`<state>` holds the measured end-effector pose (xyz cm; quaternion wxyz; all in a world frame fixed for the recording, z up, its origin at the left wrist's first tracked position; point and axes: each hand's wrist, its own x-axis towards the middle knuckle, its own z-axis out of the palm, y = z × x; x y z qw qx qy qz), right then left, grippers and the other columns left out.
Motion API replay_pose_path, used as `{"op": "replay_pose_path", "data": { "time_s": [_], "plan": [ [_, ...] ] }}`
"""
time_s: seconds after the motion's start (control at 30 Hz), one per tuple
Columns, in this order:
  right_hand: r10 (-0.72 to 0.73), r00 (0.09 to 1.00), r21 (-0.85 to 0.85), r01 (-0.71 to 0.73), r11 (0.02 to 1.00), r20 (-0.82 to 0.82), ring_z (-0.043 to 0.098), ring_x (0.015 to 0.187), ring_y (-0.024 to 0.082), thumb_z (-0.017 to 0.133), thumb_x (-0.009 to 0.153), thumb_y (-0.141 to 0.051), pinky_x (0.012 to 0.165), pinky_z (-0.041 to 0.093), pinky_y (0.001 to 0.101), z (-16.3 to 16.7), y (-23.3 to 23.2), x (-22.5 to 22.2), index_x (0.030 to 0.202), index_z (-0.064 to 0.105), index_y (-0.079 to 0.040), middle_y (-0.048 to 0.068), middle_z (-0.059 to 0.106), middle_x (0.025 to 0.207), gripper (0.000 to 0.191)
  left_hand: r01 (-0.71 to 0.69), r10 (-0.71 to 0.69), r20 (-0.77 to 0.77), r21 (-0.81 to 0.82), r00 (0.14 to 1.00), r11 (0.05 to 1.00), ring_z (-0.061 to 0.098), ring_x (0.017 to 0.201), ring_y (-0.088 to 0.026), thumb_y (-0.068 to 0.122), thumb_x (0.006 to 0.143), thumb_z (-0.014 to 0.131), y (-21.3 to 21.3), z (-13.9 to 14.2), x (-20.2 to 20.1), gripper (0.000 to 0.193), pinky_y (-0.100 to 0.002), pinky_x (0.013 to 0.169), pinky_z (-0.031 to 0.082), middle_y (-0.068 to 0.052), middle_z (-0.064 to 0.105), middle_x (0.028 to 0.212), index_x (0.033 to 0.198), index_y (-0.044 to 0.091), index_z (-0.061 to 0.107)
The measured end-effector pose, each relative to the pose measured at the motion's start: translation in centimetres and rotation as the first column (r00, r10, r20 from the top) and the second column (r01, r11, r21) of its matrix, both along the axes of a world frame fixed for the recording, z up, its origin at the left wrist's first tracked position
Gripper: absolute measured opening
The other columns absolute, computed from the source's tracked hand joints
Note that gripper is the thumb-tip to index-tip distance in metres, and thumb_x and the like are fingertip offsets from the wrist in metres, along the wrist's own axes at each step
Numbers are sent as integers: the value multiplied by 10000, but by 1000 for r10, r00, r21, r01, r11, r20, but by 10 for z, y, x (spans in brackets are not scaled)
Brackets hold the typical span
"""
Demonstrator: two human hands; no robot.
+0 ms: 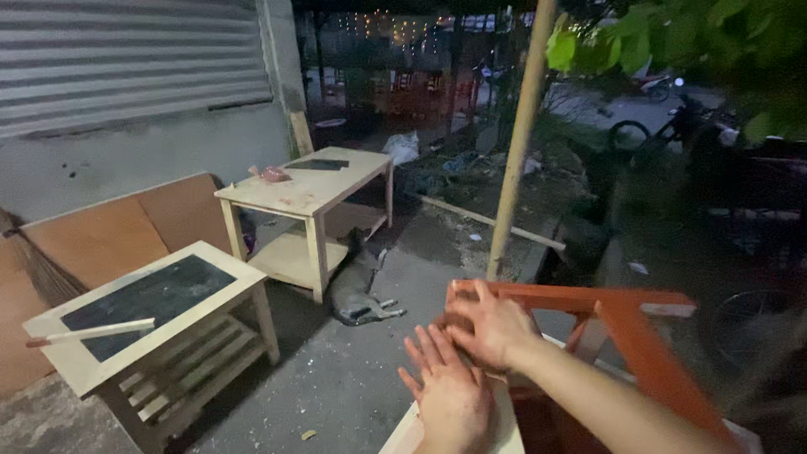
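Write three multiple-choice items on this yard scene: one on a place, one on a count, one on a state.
1. Where does the dog lie?
A. on the ground beside the far table
B. on the near table
C. on the orange frame

2. How many pale wooden tables stand at the left?
A. one
B. two
C. four

3. How is the right hand?
A. clenched in a fist
B. laid open on the orange frame
C. holding a stick

Answers: 1 A, it is stretched out on the concrete by that table's leg. 2 B, near and far. 3 B, fingers spread flat on the corner.
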<state>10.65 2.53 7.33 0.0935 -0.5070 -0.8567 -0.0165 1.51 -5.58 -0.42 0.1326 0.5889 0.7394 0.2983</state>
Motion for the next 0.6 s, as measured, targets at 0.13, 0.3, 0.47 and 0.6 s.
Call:
{"op": "replay_pose_path", "data": {
  "time_s": [0.13, 0.3, 0.47, 0.6],
  "plan": [
    [153, 987, 451, -115, 885, -47, 579, 1264, 476, 715, 817, -526, 947, 467, 674, -14, 64, -29, 1078, 723, -377, 94, 544, 1371, 300, -19, 19, -5, -1, 1000, 1000, -43, 1544, -450, 402, 931, 536, 15, -14, 0, 902, -710, 1159, 38, -219, 33, 1680, 1581, -4, 60],
    [-181, 980, 91, 189, 978, -88, 612, 1231, 364, 653, 896, -532, 1017, 518, 487, 3, 122, -69, 1282, 641, -271, 87, 575, 1360, 466, -132, 132, -13, 24, 991, 991, -3, 1557, -410, 377, 884, 553, 30, -25, -2, 902, -712, 1177, 43, -153, 93, 1680, 1587, 47, 95],
    [-180, 982, 136, 186, 973, -55, 655, 1140, 386, 642, 922, -527, 949, 552, 498, 5, 111, -64, 1219, 680, -234, 154, 614, 1291, 419, -88, 88, 19, -24, 996, 996, -14, 1556, -426, 406, 923, 526, 25, -24, -4, 879, -714, 1175, 58, -158, 81, 1685, 1595, 50, 85],
    [-66, 998, 189, 66, 980, -11, 679, 1067, 384, 659, 870, -439, 923, 562, 501, 5, 82, -47, 1119, 742, -299, 160, 627, 1230, 298, -89, 88, 28, 17, 996, 996, -11, 1553, -443, 362, 935, 531, 11, -13, 0, 863, -711, 1168, 71, -182, 84, 1687, 1599, 32, 90]
  ]
}}
